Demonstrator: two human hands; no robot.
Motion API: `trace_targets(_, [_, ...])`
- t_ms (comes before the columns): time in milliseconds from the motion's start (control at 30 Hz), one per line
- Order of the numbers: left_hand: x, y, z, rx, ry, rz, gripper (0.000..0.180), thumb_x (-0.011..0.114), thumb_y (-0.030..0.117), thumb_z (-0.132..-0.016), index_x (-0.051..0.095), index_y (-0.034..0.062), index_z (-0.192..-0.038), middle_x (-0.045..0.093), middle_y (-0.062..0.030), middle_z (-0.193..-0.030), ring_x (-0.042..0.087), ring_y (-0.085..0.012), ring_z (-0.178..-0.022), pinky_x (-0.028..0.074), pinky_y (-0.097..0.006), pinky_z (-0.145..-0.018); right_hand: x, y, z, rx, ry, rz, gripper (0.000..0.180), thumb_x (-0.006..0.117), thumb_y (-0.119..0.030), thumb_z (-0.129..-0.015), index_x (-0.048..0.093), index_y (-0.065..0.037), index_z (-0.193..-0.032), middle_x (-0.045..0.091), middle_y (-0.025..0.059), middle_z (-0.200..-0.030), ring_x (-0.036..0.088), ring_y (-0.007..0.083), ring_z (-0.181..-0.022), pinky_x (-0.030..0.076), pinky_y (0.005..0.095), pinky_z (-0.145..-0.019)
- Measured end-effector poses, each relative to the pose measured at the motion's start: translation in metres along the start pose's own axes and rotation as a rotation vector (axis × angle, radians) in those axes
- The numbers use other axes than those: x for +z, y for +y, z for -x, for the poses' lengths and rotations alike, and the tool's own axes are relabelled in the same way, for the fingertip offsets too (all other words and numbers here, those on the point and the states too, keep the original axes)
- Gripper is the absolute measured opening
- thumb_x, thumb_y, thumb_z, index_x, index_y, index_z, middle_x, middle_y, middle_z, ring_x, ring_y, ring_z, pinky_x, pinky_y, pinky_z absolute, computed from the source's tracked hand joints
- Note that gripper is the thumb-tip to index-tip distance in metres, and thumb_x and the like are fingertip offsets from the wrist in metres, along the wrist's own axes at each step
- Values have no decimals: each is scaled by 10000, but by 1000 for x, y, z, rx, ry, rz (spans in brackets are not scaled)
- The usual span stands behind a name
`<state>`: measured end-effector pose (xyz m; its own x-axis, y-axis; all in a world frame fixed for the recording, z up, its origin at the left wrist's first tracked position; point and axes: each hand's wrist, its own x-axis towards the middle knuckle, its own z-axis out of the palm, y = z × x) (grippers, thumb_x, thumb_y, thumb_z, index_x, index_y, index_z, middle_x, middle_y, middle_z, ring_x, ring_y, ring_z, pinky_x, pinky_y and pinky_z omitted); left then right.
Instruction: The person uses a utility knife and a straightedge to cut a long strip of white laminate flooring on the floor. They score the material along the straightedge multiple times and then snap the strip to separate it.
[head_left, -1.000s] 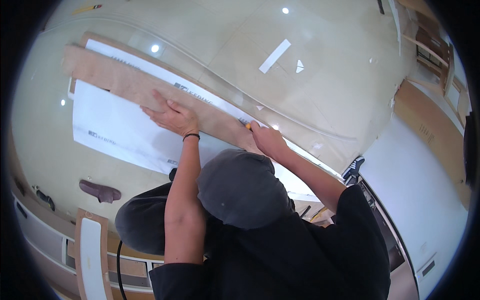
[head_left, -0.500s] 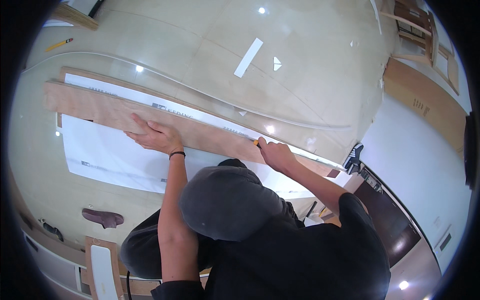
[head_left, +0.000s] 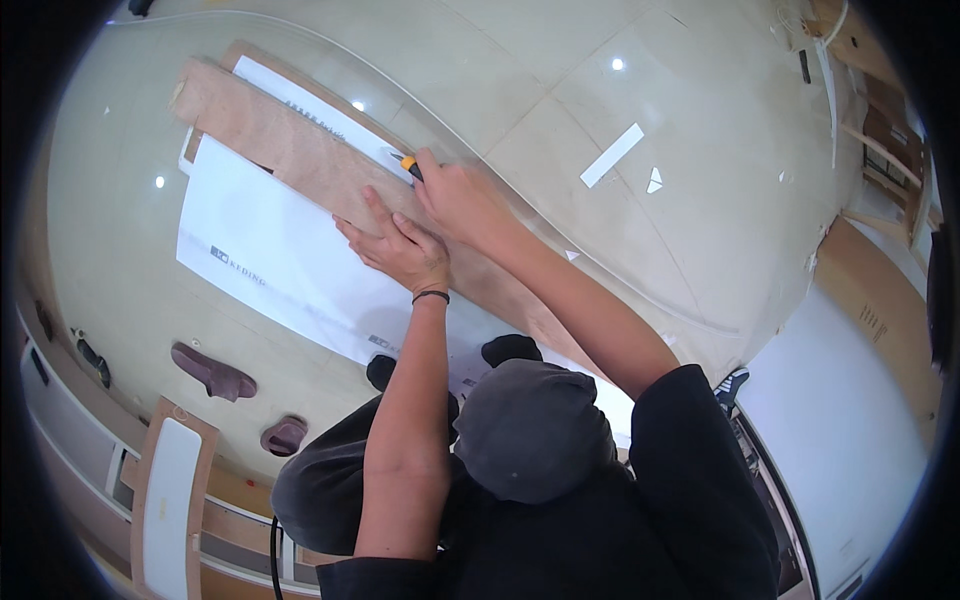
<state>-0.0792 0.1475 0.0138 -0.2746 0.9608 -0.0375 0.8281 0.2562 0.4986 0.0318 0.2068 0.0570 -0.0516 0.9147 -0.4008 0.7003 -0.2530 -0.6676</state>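
Observation:
A long light-brown wooden plank (head_left: 300, 150) lies slantwise over a white sheet (head_left: 270, 245) with grey print. My left hand (head_left: 405, 252) presses on the plank's near side, fingers spread and bare of any tool. In my right hand (head_left: 450, 195), beyond the left one, is an orange-and-black utility knife (head_left: 409, 165). Its blade end points up and left, at the plank's far edge, over a white strip (head_left: 360, 140) of the sheet. Whether the blade touches the strip cannot be made out. Another brown board edge (head_left: 240, 50) shows under that strip.
A thin pale strip (head_left: 480, 155) curves along the floor beyond the plank. White offcuts (head_left: 612, 155) lie to the right. Purple slippers (head_left: 213, 371) rest at left, near a narrow white-topped panel (head_left: 172, 490). A large white panel (head_left: 840, 400) stands at right, by wooden chairs (head_left: 885, 150).
My right hand with the knife has moved left along the plank's far edge, close to my left hand. The view has shifted and turned; the left hand stays on the plank.

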Motion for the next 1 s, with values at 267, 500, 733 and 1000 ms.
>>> trace_targets(267, [-1,3,0,-22,-3,4,528,359,331,-1003,383,229,-1521,117,-331,-1565,170,-480,-1446,124,-597,-1156,0,-17,-12,19,-133,68,231,538,-170,-900,506,17,-1032,681,228,-754,690,401,-718,555,492,-636])
trace_targets(500, [0,0,0,-5,4,-16,528,359,336,-1007,377,223,-1523,121,-331,-1564,179,-491,-1440,138,-606,-1148,-3,-17,-14,19,-178,61,243,538,-165,-898,502,26,-1044,685,234,-781,693,401,-746,559,483,-644])
trace_targets(733, [1,0,1,-14,-6,6,521,353,348,-1015,373,240,-1524,113,-332,-1566,161,-479,-1449,122,-600,-1153,-1,-23,-13,55,-189,86,263,535,-205,-939,492,20,-1070,664,229,-729,666,410,-689,533,496,-618])
trace_targets(1000, [-1,-1,2,-9,-19,14,517,343,345,-1023,358,252,-1531,102,-328,-1570,152,-470,-1454,112,-596,-1156,-10,-28,-5,109,-227,54,384,702,-232,-816,500,18,-1026,691,229,-837,703,389,-802,573,448,-686])
